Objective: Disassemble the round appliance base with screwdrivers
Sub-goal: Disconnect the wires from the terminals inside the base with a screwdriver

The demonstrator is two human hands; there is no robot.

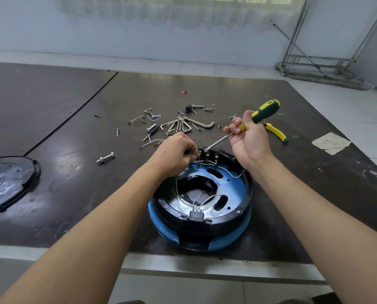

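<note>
Pinching a white wire [201,163] between curled left fingers [192,153], with the left hand [174,154] resting over the far rim of the round appliance base [247,194]. Gripping the green-and-yellow screwdriver [263,114] in the closed right hand [247,141], just beyond that rim. Slanting its blade down towards the terminal block [208,155] on the base's far rim.

Noting the base lying open-side up on the dark tabletop [73,132], near its front edge.

Judging the job as partway through:
- Finding the black bottom cover [7,183] already off, well to the left of the base.
- Finding loose screws [149,116], hex keys [183,125] and yellow-handled pliers [276,132] scattered beyond the base.
- Seeing wiring, terminals and rim screws remaining in place.

Failing to make out:
- where the blade tip is seating, or whether the pinched wire is free, the left fingers covering that joint;
- the cover's left part, it being cut off at the frame edge.
</note>
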